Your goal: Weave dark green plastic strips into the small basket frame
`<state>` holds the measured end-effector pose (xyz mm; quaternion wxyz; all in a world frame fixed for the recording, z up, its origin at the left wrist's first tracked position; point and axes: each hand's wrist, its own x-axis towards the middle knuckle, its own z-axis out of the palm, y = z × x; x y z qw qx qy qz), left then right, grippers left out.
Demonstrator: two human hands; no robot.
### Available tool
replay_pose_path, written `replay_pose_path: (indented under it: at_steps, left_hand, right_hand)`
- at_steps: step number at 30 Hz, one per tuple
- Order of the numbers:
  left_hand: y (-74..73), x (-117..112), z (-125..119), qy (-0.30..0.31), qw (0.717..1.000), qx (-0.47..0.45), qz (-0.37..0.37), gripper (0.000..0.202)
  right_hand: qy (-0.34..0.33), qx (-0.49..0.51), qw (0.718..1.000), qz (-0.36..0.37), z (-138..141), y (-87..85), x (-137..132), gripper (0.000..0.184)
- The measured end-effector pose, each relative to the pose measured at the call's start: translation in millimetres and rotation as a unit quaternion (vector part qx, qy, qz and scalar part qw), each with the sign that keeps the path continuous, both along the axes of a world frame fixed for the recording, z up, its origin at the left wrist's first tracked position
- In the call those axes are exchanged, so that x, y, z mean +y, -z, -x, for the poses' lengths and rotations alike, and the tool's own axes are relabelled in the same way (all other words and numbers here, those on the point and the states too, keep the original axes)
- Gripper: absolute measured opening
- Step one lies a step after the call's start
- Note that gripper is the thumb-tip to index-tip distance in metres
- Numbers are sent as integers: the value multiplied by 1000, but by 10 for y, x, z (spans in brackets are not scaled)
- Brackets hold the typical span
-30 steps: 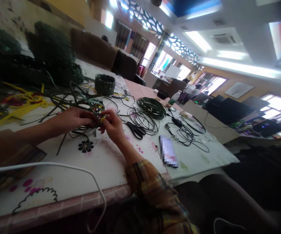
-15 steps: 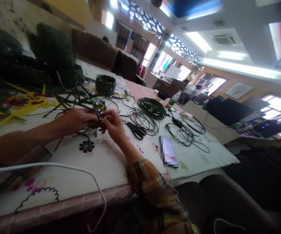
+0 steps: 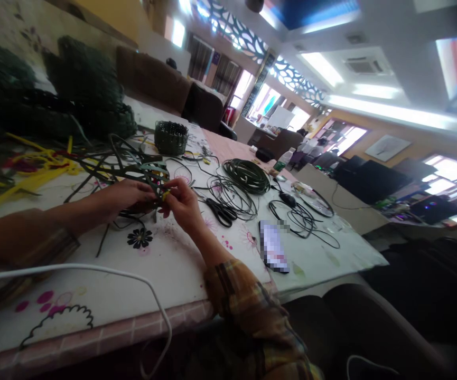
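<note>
My left hand [image 3: 127, 194] and my right hand [image 3: 182, 203] meet over the table, both gripping a half-woven piece of dark green strips [image 3: 143, 170]. Loose strip ends fan out from it to the left and back. A bit of yellow strip shows between my right fingertips. Black scissors [image 3: 221, 211] lie just right of my right hand. A phone [image 3: 273, 246] lies further right near the table's front edge.
A small finished dark green basket [image 3: 170, 136] stands at the back. Coils of green and black cord [image 3: 247, 174] lie right of centre. Yellow strips [image 3: 34, 164] and dark woven heaps [image 3: 81, 89] fill the left. A white cable [image 3: 93, 272] crosses the flowered tablecloth [image 3: 165, 264] in front.
The loose green strips have shifted a little as my hands work the woven piece. Both hands stay in nearly the same place.
</note>
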<state>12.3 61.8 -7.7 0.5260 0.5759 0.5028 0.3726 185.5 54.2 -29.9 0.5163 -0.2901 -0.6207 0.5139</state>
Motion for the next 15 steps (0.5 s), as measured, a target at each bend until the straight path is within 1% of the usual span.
replay_pose_path:
  at_steps: [2, 4, 6, 7, 8, 10, 11, 12, 13, 15]
  left_hand:
    - [-42, -1, 7, 13, 999, 23, -25, 44]
    - [-109, -22, 18, 16, 997, 44, -68, 40]
    - [-173, -53, 33, 15, 986, 76, -150, 34]
    - [-196, -70, 41, 18, 972, 101, -210, 31]
    - [-211, -88, 49, 25, 948, 134, -287, 29]
    - [-222, -122, 63, 39, 889, 192, -415, 29]
    - [-222, -139, 67, 41, 864, 216, -452, 31]
    - [-221, -155, 70, 38, 854, 235, -462, 31]
    - [-222, -168, 71, 31, 855, 254, -451, 30]
    - [-235, -190, 69, 18, 878, 284, -386, 28]
  right_hand:
    - [3, 16, 1000, 9, 0, -6, 1, 18]
    - [7, 33, 999, 26, -9, -19, 2, 20]
    - [11, 51, 997, 52, -21, -36, 0, 20]
    - [14, 60, 996, 65, -27, -44, -2, 20]
    - [16, 69, 995, 76, -30, -51, -4, 21]
    - [21, 83, 992, 90, -30, -57, -8, 22]
    - [25, 87, 991, 94, -25, -55, -9, 22]
    - [32, 88, 991, 99, -18, -48, -10, 22]
    - [40, 90, 990, 103, -9, -39, -11, 22]
    - [53, 93, 988, 110, 14, -14, -12, 22]
